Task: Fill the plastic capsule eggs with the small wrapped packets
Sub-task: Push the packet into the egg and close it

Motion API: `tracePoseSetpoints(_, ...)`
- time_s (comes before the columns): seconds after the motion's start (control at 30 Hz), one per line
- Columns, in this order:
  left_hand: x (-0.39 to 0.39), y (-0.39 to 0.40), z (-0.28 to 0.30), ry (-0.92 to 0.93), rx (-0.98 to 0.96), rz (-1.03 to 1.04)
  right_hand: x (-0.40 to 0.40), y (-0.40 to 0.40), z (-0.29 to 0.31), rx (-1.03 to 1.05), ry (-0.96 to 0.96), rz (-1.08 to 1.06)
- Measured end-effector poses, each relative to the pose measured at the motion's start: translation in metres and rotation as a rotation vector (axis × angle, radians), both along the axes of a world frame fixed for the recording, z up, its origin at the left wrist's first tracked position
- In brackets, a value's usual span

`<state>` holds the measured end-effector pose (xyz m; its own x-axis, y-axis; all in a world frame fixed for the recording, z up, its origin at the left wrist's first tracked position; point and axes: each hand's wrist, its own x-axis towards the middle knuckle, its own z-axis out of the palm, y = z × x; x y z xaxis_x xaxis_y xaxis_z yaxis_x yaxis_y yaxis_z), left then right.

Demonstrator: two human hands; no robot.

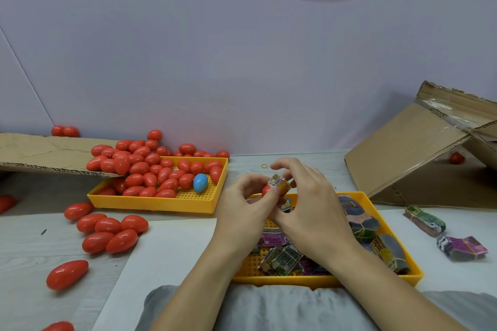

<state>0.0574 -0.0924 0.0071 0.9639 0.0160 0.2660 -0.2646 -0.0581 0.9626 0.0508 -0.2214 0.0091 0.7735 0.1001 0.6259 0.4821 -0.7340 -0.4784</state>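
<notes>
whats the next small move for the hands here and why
Probably push the wrapped packet further down into the red egg half. The left hand grips the egg and the right hand pinches the packet, most of which sticks out above the rim. No other egg half shows in either hand, so closing likely comes afterwards.

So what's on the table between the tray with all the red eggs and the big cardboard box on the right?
In the head view, a small rubber band lies on the table between the egg tray and the cardboard box; nearer the camera, both hands work there.
</notes>
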Motion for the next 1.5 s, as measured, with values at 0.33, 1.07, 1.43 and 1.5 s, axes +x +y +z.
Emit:
tracePoseSetpoints(0.33, -0.0012, -0.0004, -0.0002, 0.107, -0.135, -0.101, -0.0028, 0.002, 0.0033, 0.077, 0.009, 0.142)
tracePoseSetpoints(1.07, -0.0013, -0.0019, 0.0022, 0.047, 0.002, -0.04, -0.0042, 0.0044, 0.0052, 0.126, -0.005, 0.161)
tracePoseSetpoints(1.43, -0.003, -0.0043, 0.0041, 0.003, 0.091, 0.017, -0.0051, 0.0021, 0.0057, 0.146, 0.048, 0.098)
tracePoseSetpoints(1.5, -0.0034, -0.004, 0.0043, -0.008, 0.085, 0.024, -0.0053, 0.0015, 0.0057, 0.149, 0.048, 0.117)
